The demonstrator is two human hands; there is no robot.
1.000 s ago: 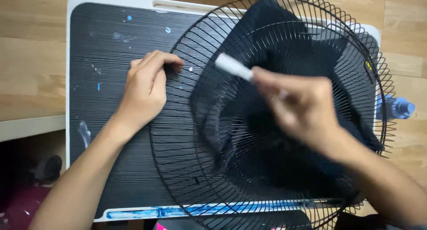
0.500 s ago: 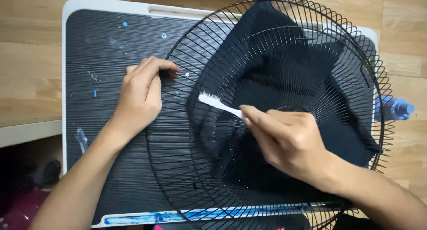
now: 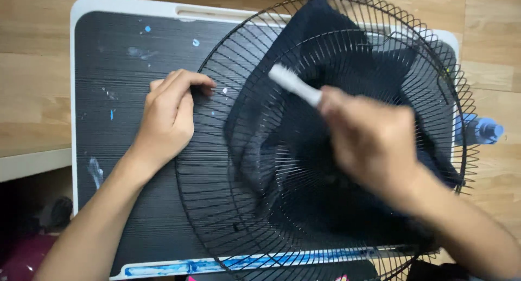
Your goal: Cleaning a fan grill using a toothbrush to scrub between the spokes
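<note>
A round black wire fan grille (image 3: pixel 217 205) lies on a dark ribbed board, with a dark cloth (image 3: pixel 347 58) under its middle. My left hand (image 3: pixel 168 115) presses on the grille's left rim, fingers curled over the wires. My right hand (image 3: pixel 374 137), blurred by motion, holds a white toothbrush (image 3: pixel 294 84). The brush head points up and left and rests on the wires of the grille's upper middle.
The black board has a white frame (image 3: pixel 130 7) and small blue and white paint flecks. It sits on a wooden floor (image 3: pixel 32 69). A blue object (image 3: pixel 483 130) pokes out past the grille's right rim. A dark gap lies at lower left.
My right hand has swept the toothbrush up and to the right across the wires, after a stroke down and left half a second ago. The left hand stays on the rim.
</note>
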